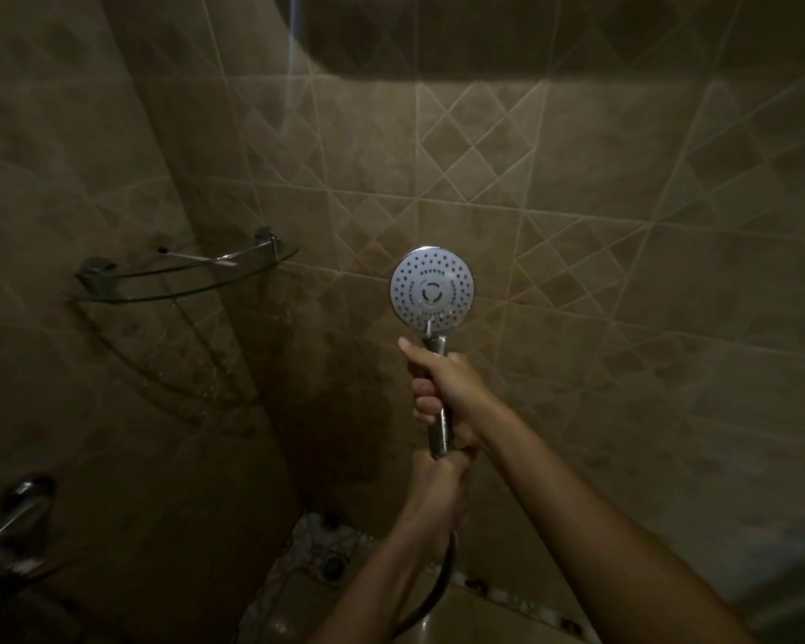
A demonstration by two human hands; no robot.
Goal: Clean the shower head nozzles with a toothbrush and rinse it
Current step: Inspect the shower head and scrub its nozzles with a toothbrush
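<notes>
Left hand (438,481) is curled round the bottom end of the smooth chrome handle, where a dark flexible hose (443,581) hangs. The round shower head (432,287), its pale face dotted with nozzles, is held upright. The handle's upper part is gripped by the right hand (445,388), before matt beige tiles (623,225).

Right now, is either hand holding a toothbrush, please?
No, the right hand and the left hand both grip only the handle of the shower head.
</notes>
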